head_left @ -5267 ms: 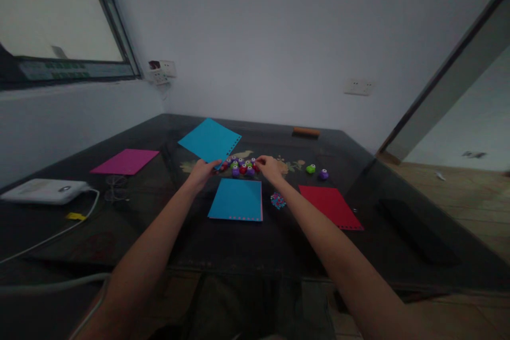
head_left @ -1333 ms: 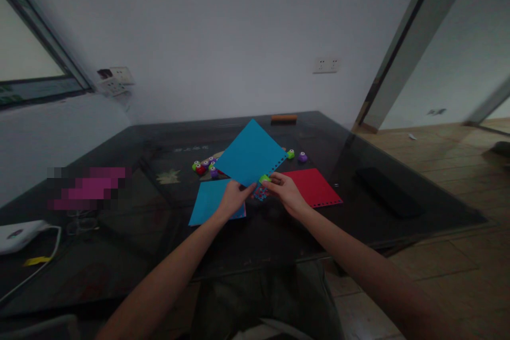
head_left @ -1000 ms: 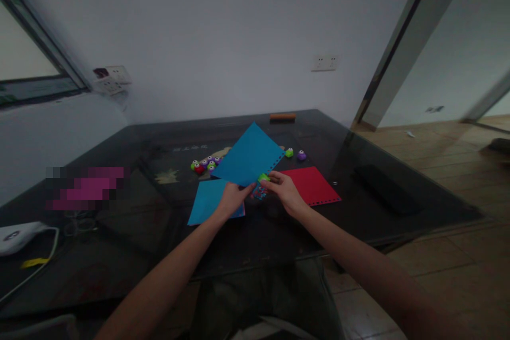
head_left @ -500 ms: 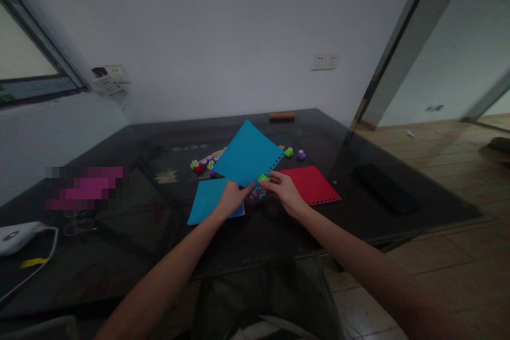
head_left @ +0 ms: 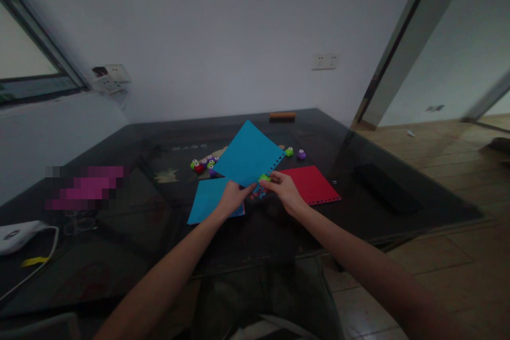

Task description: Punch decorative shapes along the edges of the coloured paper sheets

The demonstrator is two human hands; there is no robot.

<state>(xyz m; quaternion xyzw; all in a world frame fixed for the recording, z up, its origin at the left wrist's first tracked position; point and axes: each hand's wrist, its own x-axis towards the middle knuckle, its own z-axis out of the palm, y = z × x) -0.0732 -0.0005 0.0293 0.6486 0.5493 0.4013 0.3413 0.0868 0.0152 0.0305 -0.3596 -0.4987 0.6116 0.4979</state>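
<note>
My left hand pinches the lower corner of a blue paper sheet, which is raised and tilted above the table. A row of punched holes runs down the sheet's right edge. In the fingers of my right hand is a small green craft punch, at that holed edge near the bottom corner. Whether the punch grips the paper cannot be made out. Under my left hand lies a stack of blue sheets. Right of my right hand lies a red sheet with holes along its near edge.
Several small punches in green, red and purple cluster behind the left stack. A green punch and a purple punch stand beyond the red sheet. A black case lies right, a brown roll at the back, a white power strip left.
</note>
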